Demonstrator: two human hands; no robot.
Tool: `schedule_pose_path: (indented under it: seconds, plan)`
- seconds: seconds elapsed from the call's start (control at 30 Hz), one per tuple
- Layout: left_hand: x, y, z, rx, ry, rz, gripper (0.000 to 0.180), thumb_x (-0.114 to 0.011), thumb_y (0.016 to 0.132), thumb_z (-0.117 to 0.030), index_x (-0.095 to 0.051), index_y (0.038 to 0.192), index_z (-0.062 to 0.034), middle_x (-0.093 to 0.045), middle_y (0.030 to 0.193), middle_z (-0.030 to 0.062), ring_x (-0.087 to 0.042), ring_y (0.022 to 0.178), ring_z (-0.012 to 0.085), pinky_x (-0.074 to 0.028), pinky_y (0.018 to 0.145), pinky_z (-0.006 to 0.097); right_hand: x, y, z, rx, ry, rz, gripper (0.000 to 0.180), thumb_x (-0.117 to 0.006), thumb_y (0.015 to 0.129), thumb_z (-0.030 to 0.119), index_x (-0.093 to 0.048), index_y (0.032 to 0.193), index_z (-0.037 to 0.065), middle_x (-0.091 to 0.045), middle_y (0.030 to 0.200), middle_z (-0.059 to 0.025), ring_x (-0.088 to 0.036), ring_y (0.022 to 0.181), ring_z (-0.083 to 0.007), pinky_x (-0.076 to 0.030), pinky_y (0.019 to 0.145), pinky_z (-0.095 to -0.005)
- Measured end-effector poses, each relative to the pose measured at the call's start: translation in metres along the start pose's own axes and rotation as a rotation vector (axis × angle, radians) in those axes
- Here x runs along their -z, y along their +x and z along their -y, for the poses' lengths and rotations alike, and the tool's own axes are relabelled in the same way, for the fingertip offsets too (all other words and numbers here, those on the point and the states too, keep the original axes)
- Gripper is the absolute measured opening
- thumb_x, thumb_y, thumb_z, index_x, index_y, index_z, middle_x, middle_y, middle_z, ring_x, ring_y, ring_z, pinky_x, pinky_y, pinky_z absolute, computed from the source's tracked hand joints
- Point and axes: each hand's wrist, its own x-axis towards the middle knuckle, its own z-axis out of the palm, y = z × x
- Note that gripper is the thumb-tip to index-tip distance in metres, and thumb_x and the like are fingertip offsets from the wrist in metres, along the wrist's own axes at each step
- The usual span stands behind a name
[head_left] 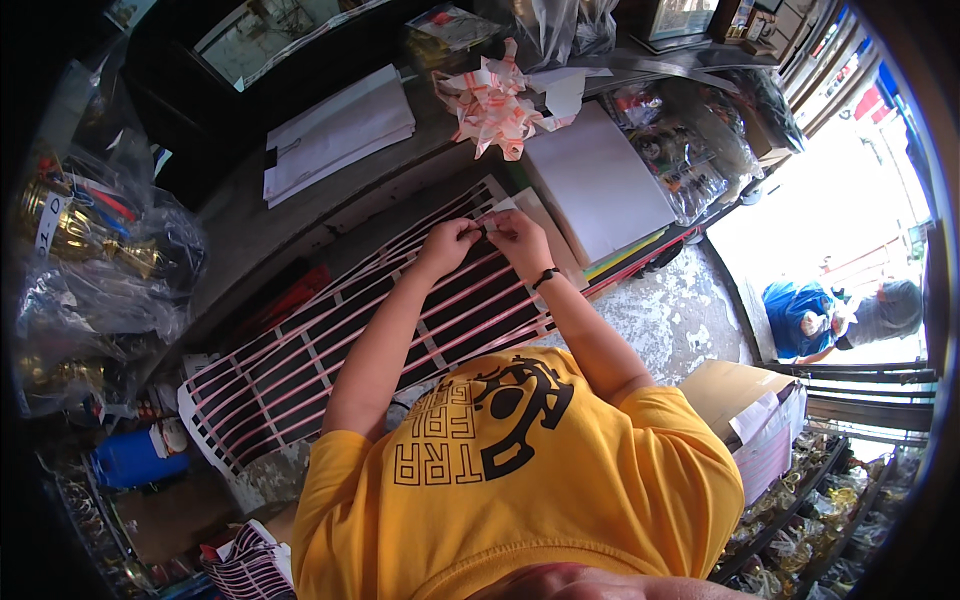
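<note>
A long dark sheet (pixel 300 385) with pink-and-white strips running across it in a grid lies slanted in front of me. Over its far end, my left hand (pixel 449 246) and my right hand (pixel 519 240) are close together, fingers bent in a pinch. Between the fingertips shows a tiny dark bit, too small to name. Some white material shows beside the right fingers. A dark bracelet (pixel 546 277) circles my right wrist. Several strips at the sheet's far left edge look loose and bunched together.
Crumpled pink-and-white strips (pixel 492 105) lie on the desk beyond my hands. Left of them is a clipped paper stack (pixel 340 135); to the right, a large white stack (pixel 600 185). Bagged gold trophies (pixel 110 245) stand at far left. People (pixel 800 315) appear outside, right.
</note>
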Motion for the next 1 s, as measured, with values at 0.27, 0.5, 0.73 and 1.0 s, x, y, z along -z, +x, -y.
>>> schedule_pose_path:
  seconds: [0.27, 0.5, 0.73, 1.0]
  plan:
    - [-0.001, -0.003, -0.012, -0.096, 0.072, -0.184, 0.022, -0.06, 0.093, -0.019, -0.066, 0.103, -0.0002, -0.067, 0.097, 0.0221, -0.065, 0.091, 0.0393, -0.05, 0.076, 0.041, 0.003, 0.016, 0.012, 0.167, -0.304, 0.029, 0.024, -0.068, 0.087, 0.015, -0.064, 0.108, 0.004, -0.063, 0.106, -0.0182, -0.063, 0.094, -0.0355, -0.053, 0.08, -0.0411]
    - [0.006, -0.004, -0.02, -0.12, 0.168, -0.173, 0.02, -0.059, 0.092, -0.019, -0.066, 0.101, -0.0019, -0.067, 0.096, 0.0213, -0.064, 0.092, 0.0394, -0.051, 0.077, 0.042, -0.009, 0.016, 0.013, 0.21, -0.168, -0.106, 0.024, -0.067, 0.086, 0.013, -0.066, 0.11, 0.005, -0.059, 0.116, -0.0187, -0.061, 0.098, -0.038, -0.052, 0.084, -0.0423]
    - [0.0, -0.008, -0.018, -0.117, 0.172, -0.15, 0.018, -0.062, 0.091, -0.018, -0.067, 0.1, -0.0037, -0.068, 0.096, 0.0195, -0.065, 0.09, 0.0383, -0.052, 0.075, 0.041, 0.009, 0.026, 0.015, 0.401, -0.379, 0.066, 0.016, -0.071, 0.077, 0.006, -0.071, 0.092, 0.005, -0.066, 0.101, -0.0121, -0.064, 0.091, -0.0316, -0.053, 0.078, -0.0383]
    - [-0.011, -0.004, -0.002, -0.108, 0.009, -0.187, 0.019, -0.058, 0.095, -0.019, -0.066, 0.1, -0.0022, -0.068, 0.096, 0.0193, -0.067, 0.091, 0.035, -0.051, 0.076, 0.037, 0.0, 0.023, 0.005, 0.48, -0.256, -0.054, 0.017, -0.076, 0.066, 0.006, -0.073, 0.083, 0.009, -0.064, 0.097, -0.0088, -0.061, 0.092, -0.0312, -0.05, 0.08, -0.0412]
